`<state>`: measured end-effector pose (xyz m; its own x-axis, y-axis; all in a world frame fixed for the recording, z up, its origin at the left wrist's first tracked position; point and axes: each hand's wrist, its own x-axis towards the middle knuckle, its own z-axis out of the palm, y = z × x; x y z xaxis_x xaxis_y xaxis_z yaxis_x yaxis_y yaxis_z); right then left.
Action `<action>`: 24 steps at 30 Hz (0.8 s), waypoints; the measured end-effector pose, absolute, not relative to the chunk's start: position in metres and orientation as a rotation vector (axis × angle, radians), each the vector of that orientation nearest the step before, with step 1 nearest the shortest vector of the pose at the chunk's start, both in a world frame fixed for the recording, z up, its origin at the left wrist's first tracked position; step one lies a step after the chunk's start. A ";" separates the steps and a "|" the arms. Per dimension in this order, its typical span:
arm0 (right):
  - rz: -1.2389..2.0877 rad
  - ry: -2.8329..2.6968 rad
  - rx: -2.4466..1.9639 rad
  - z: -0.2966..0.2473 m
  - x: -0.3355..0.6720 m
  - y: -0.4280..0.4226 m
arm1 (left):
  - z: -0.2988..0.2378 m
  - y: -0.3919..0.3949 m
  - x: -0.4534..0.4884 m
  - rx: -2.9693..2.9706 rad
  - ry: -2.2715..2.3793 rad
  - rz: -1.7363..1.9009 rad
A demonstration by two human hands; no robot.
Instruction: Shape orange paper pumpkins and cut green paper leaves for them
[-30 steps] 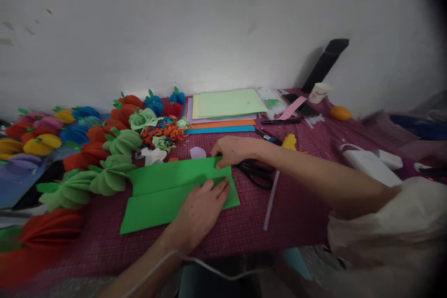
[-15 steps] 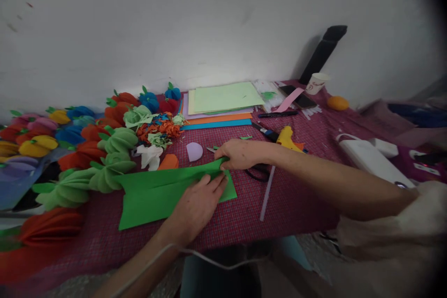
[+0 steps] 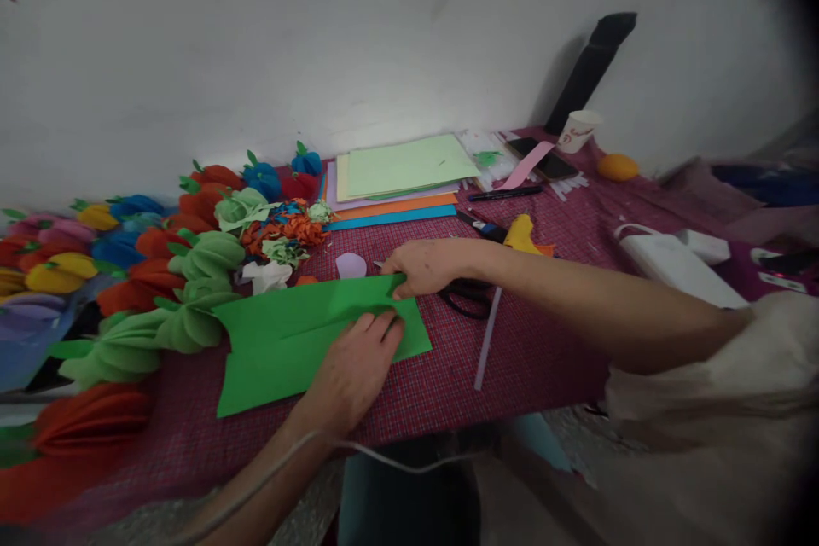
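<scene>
A sheet of green paper [image 3: 275,358] lies across the front of the table, with a crease running along its length and its far half raised a little. My right hand [image 3: 422,267] pinches the far edge of the paper near its right end. Resting on the near half, my left hand [image 3: 358,363] presses down with its fingers laid on the paper close to the crease. Just behind my right hand, scissors [image 3: 470,299] lie partly hidden. A lilac rounded paper piece [image 3: 351,265] sits beyond the sheet's far edge.
Paper pumpkins [image 3: 208,256] in many colours crowd the left side, beside crumpled scraps [image 3: 287,230]. Coloured sheets [image 3: 409,166] are stacked at the back. To the right are a yellow glue gun [image 3: 521,235], a lilac strip [image 3: 487,341], a paper cup [image 3: 579,130] and an orange [image 3: 618,167].
The far half of the green paper has opened away from the crease, with my right hand moving slightly back with its edge. The left hand stays on the near half. The view has shifted slightly.
</scene>
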<state>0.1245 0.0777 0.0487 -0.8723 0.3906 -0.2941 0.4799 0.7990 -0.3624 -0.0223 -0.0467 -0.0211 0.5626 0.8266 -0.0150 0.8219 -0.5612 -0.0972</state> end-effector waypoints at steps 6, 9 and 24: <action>-0.635 2.751 0.675 0.047 0.116 0.082 | -0.020 -0.052 -0.028 -2.739 -1.434 0.063; -0.668 2.758 0.658 0.047 0.118 0.081 | -0.022 -0.055 -0.032 -2.768 -1.420 0.039; -0.727 2.762 0.632 0.042 0.124 0.076 | -0.024 -0.057 -0.031 -2.735 -1.460 0.073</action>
